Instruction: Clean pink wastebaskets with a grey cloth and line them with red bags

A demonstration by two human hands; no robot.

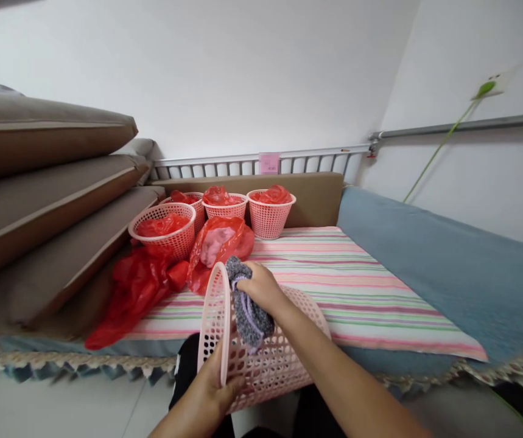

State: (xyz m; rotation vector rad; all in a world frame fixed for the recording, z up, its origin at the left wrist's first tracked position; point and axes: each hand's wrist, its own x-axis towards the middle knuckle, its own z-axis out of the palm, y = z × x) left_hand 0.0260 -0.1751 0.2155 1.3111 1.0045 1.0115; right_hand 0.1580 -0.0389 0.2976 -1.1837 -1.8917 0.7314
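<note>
Tipped pink basket [284, 359] depends on one grip

A loose red bag [133, 292] lies at the front edge of the couch [161, 348]; a nudge might slide it off. The left hand [220, 389] clasps the rim, thumb outside — if that slackens, the basket, on its side above the knees [187, 353], could roll away. A grey cloth [248, 319], bunched in the gripping right hand [260, 285], lies against the mesh — its weave might snag there.

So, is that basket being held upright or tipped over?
Tipped on its side: the pink basket has its open rim facing the picture's left, where the left hand grips it.
</note>
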